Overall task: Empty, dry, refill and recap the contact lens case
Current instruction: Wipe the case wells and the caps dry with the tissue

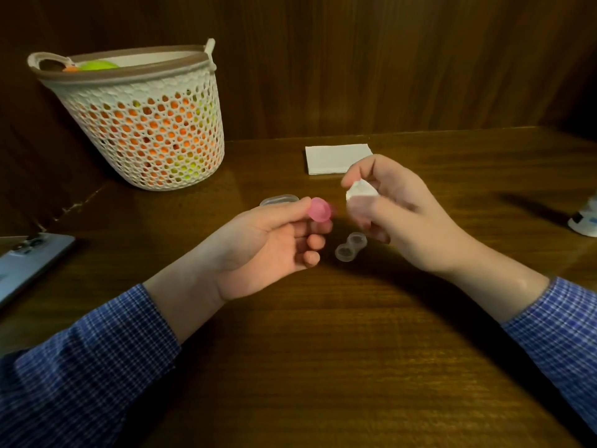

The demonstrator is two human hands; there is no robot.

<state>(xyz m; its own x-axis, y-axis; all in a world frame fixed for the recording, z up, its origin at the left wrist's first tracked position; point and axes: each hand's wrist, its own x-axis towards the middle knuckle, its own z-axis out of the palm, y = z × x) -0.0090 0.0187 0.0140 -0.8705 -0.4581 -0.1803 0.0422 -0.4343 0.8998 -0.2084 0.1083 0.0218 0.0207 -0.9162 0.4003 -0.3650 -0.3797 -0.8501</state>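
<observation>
While the case (pixel 350 246) lay uncapped on the surface (pixel 323 350) between the two hands, a pink cap (pixel 319 209) was pinched by the left hand (pixel 274 244) between thumb and forefinger, its hollow turned toward the right. A wad of tissue (pixel 361 190) was gripped by the right hand (pixel 397 211), just beside the cap but apart from it. The step in hand was judged to be the drying of the cap.

For this to be done well, the tissue would best be pressed into the hollow and turned round the inner thread, with the cap held by its rim so that the inside was not touched by fingers. Both wells of the case were judged to need the same care before refilling, and loose fibres ought not to be left behind.

One case with two wells was counted, and one pink cap; whether the second cap lay hidden in the right hand could not be told. One folded napkin (pixel 337 158) lay behind the hands, one clear lid or tray (pixel 279 200) behind the left hand, and one bottle (pixel 586 221) at the right edge, only partly seen. One basket (pixel 145 124) and one phone (pixel 29 257) were also counted.
</observation>
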